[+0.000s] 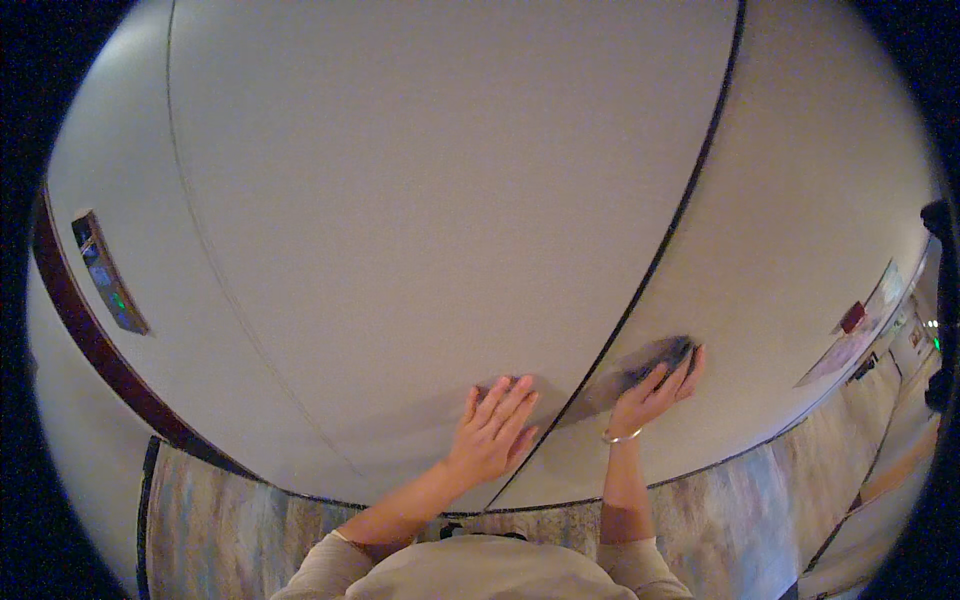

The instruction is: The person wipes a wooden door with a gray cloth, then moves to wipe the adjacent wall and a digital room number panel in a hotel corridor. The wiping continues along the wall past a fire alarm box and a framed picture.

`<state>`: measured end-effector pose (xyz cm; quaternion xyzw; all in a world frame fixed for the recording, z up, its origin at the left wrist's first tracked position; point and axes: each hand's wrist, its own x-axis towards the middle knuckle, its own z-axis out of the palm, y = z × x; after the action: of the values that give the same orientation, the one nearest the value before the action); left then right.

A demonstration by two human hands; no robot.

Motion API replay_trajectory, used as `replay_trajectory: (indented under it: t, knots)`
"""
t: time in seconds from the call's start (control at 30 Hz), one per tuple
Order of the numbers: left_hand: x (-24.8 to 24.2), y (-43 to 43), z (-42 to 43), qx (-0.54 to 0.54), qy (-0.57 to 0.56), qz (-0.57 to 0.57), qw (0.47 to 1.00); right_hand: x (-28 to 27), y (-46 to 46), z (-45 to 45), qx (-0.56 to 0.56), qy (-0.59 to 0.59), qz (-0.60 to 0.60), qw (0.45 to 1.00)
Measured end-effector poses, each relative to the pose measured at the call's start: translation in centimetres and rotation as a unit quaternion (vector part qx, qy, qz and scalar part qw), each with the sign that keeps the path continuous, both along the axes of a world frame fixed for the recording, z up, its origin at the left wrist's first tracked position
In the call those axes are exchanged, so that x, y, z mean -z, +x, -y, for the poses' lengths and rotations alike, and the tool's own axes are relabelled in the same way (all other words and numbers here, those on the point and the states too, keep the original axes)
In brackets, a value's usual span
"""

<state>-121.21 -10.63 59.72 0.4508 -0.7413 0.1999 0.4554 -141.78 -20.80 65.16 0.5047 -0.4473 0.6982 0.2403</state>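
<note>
A pale, finely textured wall [450, 187] fills most of the view, with a dark seam [664, 247] running down it. Just left of that seam, my left hand [495, 427] lies against the wall with its fingers spread and nothing in it. My right hand [656, 390], wearing a light bracelet [621, 437] on the wrist, is at the wall to the right of the seam. Its fingers are bent over a dark, blurred patch [660, 360]; whether this is a held thing or only shadow cannot be told. A thinner line [225, 285] crosses the wall further left.
A narrow panel with small lit spots [112, 277] is fixed to the wall at far left, near a dark reddish-brown band [97, 360]. Patterned carpet [225, 517] meets the wall's lower edge. At right are a poster-like sheet [840, 356] and a small red item [853, 318].
</note>
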Motion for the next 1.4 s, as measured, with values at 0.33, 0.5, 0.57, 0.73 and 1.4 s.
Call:
replay_trajectory:
  t: [0.33,0.5,0.57,0.73,1.4]
  knots:
    - [0.8,-3.1,-0.3,0.056,0.013,-0.092,0.994,3.6,1.7,-1.4,-0.025,-0.026,-0.24,0.97]
    - [0.8,-5.6,0.4,0.058,0.025,-0.041,0.997,7.6,-3.1,-0.5,-0.015,-0.021,-0.212,0.977]
    - [0.7,-6.9,0.9,0.049,0.021,-0.031,0.998,5.9,-4.8,0.4,-0.018,-0.011,-0.152,0.988]
    - [0.8,-9.9,1.7,0.026,0.009,-0.039,0.999,-2.9,-9.2,2.1,-0.021,0.001,-0.008,1.0]
    - [-0.3,-18.2,5.7,0.001,-0.051,-0.086,0.995,-2.2,-18.9,5.7,-0.089,-0.039,-0.023,0.995]
